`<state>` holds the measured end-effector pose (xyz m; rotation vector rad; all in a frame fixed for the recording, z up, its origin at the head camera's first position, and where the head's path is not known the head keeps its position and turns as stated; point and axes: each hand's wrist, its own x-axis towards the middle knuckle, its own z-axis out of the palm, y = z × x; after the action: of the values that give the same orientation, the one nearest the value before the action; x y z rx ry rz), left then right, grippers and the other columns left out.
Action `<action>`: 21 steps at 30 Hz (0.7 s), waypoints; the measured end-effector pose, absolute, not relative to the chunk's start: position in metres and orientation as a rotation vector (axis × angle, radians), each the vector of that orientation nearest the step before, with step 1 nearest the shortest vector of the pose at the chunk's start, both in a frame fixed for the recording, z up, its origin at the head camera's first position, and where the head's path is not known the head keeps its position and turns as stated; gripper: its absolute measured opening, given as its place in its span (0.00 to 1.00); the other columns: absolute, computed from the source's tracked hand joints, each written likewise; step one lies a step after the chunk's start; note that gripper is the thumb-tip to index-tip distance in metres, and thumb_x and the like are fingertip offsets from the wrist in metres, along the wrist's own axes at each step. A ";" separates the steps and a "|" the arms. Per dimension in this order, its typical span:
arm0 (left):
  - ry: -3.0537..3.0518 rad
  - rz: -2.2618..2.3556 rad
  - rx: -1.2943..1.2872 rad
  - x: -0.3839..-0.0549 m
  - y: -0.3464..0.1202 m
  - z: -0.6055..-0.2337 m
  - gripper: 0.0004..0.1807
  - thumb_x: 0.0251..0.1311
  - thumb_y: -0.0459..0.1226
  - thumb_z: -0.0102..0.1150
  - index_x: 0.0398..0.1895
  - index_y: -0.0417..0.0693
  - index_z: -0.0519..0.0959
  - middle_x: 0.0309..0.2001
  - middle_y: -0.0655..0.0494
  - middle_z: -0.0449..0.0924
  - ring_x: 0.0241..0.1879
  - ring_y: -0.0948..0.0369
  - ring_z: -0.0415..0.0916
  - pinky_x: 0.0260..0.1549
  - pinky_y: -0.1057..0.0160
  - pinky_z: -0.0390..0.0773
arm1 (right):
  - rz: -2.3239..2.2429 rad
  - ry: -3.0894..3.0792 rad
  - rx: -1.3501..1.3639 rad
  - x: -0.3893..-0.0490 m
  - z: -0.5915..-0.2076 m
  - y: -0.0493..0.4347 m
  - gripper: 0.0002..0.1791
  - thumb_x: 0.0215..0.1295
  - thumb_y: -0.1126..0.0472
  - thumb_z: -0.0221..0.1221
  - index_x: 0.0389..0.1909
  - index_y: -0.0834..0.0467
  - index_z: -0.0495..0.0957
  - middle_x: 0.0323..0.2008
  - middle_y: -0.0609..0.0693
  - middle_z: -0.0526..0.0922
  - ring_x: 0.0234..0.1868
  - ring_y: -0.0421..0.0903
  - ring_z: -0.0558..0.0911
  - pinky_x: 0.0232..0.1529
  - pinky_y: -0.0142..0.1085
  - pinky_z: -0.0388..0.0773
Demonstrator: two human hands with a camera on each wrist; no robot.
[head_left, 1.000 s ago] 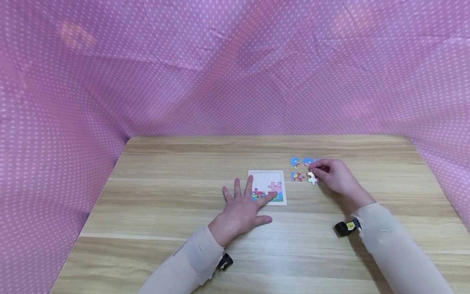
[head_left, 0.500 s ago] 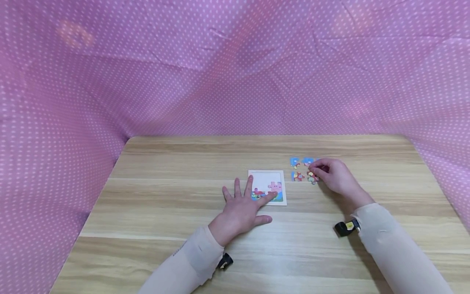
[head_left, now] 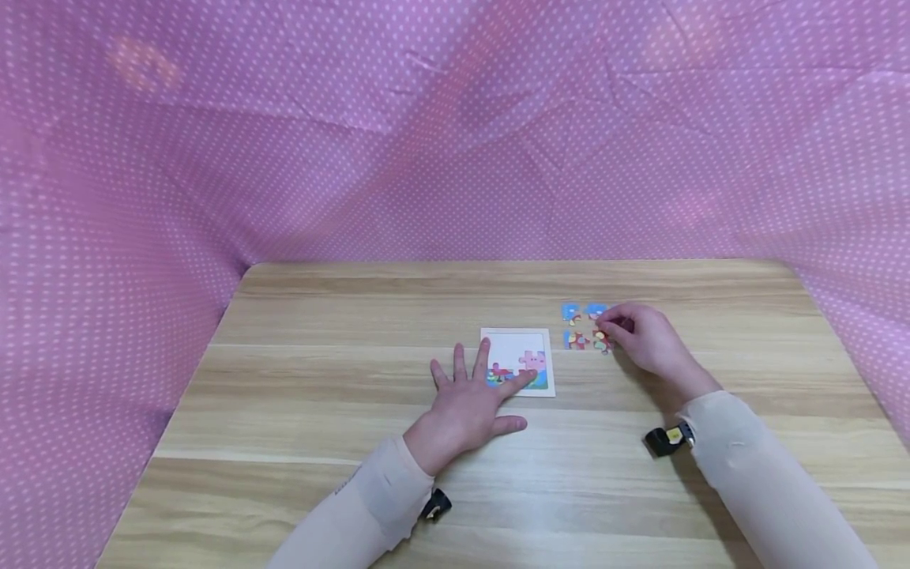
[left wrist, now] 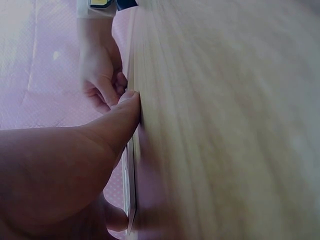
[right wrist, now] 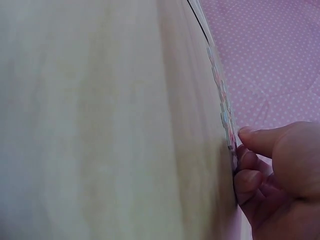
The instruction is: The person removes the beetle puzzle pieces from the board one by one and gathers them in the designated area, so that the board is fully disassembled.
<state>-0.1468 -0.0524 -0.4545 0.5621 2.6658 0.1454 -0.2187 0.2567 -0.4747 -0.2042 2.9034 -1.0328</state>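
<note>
A square puzzle board (head_left: 517, 333) with a white frame lies on the table, with a few fitted pieces along its lower part and a pink pig face at its right. My left hand (head_left: 458, 411) is spread flat, its index finger across the board's lower pieces and its thumb beside the frame. At the right, my right hand (head_left: 650, 340) pinches a red and yellow puzzle piece (head_left: 602, 340) by its upper edge, close over the table. The thumb and curled fingers of the right hand (right wrist: 280, 170) show low at the table in the right wrist view.
Just left of the right hand lie loose pieces: a blue one (head_left: 571, 312), another blue one (head_left: 594, 310) and a red and yellow one (head_left: 577, 341). The wooden table (head_left: 341, 356) ends at a pink dotted cloth (head_left: 455, 142) behind.
The pinched piece has turned from a bright, glaring tilt to showing its coloured face, and has shifted slightly left with the right hand. The left hand stays put.
</note>
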 end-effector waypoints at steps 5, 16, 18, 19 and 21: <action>2.666 0.142 0.564 -0.147 -0.053 -0.455 0.41 0.70 0.70 0.56 0.83 0.94 0.52 0.89 0.38 0.34 0.84 0.23 0.37 0.72 0.14 0.48 | -1.006 2.924 -0.296 -0.214 -0.473 0.254 0.09 0.76 0.64 0.65 0.50 0.63 0.88 0.40 0.57 0.86 0.38 0.47 0.80 0.42 0.37 0.77; 2.667 0.135 0.573 -0.147 -0.052 -0.455 0.40 0.70 0.70 0.55 0.83 0.93 0.53 0.89 0.38 0.33 0.84 0.23 0.37 0.71 0.13 0.48 | -0.950 2.975 -0.371 -0.213 -0.476 0.253 0.08 0.72 0.67 0.67 0.48 0.61 0.90 0.39 0.55 0.81 0.38 0.47 0.77 0.42 0.41 0.74; 2.668 0.137 0.572 -0.147 -0.052 -0.456 0.40 0.70 0.70 0.55 0.83 0.93 0.53 0.89 0.38 0.34 0.84 0.23 0.37 0.71 0.13 0.49 | -0.955 2.963 -0.366 -0.213 -0.476 0.254 0.08 0.73 0.66 0.67 0.49 0.61 0.90 0.40 0.54 0.82 0.38 0.46 0.77 0.42 0.40 0.74; 2.668 0.138 0.570 -0.147 -0.052 -0.456 0.40 0.70 0.70 0.55 0.83 0.93 0.53 0.89 0.38 0.34 0.84 0.23 0.38 0.72 0.13 0.49 | -0.958 2.960 -0.364 -0.213 -0.475 0.254 0.08 0.74 0.66 0.67 0.49 0.61 0.89 0.40 0.54 0.82 0.38 0.46 0.77 0.42 0.39 0.74; 2.667 0.141 0.568 -0.147 -0.052 -0.455 0.40 0.70 0.70 0.56 0.83 0.93 0.53 0.89 0.38 0.34 0.84 0.23 0.38 0.72 0.14 0.49 | -0.975 2.953 -0.359 -0.212 -0.474 0.255 0.08 0.75 0.65 0.66 0.50 0.61 0.89 0.41 0.55 0.82 0.38 0.47 0.77 0.41 0.38 0.74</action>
<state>-0.1468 -0.0521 -0.4550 0.5682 2.6673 0.1408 -0.2119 0.2549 -0.4738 -0.3589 2.9530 -0.9753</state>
